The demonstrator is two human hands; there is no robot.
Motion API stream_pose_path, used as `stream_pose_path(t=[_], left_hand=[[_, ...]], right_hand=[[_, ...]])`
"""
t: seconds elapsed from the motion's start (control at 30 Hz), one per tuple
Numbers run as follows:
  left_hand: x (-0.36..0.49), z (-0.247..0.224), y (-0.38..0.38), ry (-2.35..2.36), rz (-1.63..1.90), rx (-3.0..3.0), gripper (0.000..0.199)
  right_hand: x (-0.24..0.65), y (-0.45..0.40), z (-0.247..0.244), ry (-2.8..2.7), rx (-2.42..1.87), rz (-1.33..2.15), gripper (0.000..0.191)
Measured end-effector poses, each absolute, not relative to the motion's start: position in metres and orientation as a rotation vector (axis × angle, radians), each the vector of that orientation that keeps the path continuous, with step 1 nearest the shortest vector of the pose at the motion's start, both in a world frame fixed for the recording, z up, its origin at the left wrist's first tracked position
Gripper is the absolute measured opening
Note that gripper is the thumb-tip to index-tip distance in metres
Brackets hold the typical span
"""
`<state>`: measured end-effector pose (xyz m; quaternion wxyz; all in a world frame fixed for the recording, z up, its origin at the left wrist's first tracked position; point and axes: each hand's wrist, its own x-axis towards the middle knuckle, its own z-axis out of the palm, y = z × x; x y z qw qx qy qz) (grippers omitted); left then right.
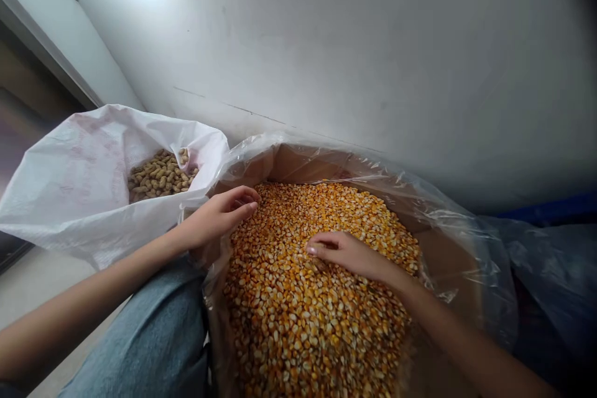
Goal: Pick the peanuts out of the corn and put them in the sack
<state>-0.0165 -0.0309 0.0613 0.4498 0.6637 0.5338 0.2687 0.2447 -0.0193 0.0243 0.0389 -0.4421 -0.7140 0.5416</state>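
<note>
Loose yellow-orange corn kernels (298,317) fill a box (298,163) lined with clear plastic (420,189). My left hand (222,214) is over the left edge of the box, its fingers slightly bent and apart above the kernels, with nothing visible in it. My right hand (342,253) is low over the middle of the kernels, thumb and fingers curled close together. Whatever its fingertips may hold is too small to make out.
A white woven sack (88,168) with peanuts (161,175) inside stands left of the box. Behind both rises a pale wall (326,43). My knee in blue jeans (149,329) is at the lower left. Something blue (550,208) lies at the right.
</note>
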Motion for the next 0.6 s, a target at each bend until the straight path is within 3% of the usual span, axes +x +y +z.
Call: stream_pose_path(t=[0.2,0.43,0.6], left_hand=[[0.037,0.050,0.017,1.255,0.304,2.078,0.031],[0.074,0.011,0.006,0.738,0.086,2.411,0.039],[0.078,-0.005,-0.009,0.700,0.063,2.621,0.036]], right_hand=[[0.263,0.000,0.021,-2.002,-1.479,1.393,0.028],[0.264,0.005,0.019,-1.665,-1.518,1.506,0.019],[0.265,0.008,0.013,-1.686,-1.535,1.488,0.018]])
